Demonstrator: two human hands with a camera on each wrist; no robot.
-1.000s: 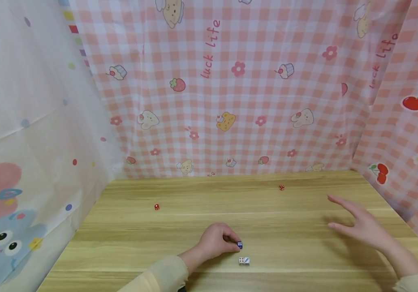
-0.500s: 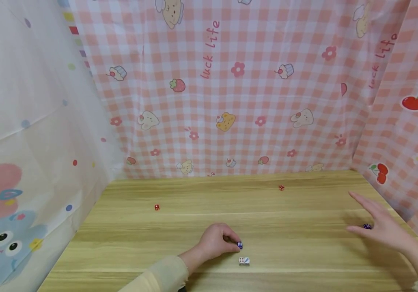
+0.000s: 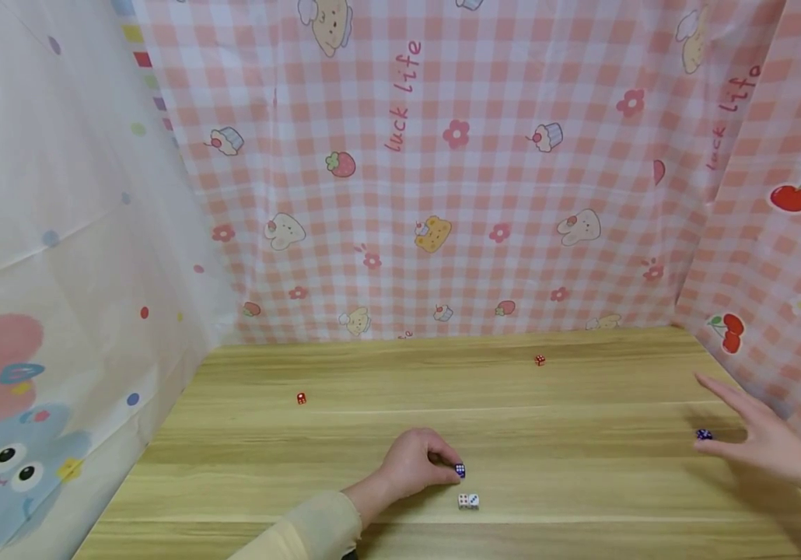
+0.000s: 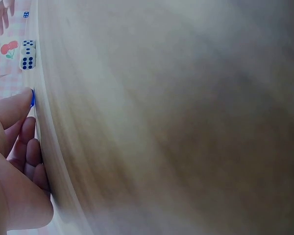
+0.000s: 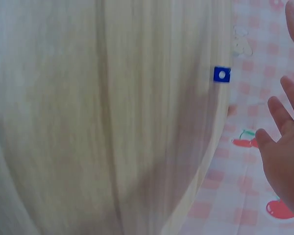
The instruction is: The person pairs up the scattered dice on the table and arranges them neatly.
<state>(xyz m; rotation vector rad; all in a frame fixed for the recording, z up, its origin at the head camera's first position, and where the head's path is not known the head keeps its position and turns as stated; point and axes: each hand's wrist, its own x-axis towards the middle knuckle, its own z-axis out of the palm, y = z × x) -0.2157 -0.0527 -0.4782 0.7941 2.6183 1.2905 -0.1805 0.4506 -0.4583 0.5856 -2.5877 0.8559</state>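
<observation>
Presently the left hand (image 3: 410, 465) pinches a blue die (image 3: 459, 470) on the table (image 3: 582, 482). Right hand (image 3: 767, 443), fingers spread, holds nothing; the second blue die (image 3: 704, 434) lies just left of its fingertips.

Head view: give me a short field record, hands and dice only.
left hand: curled, fingertips on a small blue die with white pips
right hand: open, fingers spread, beside a second small blue die; contact cannot be told
white dice pair: side by side, near the left hand, untouched
small red dice: one far left, one far right
surface: light wooden table
</observation>
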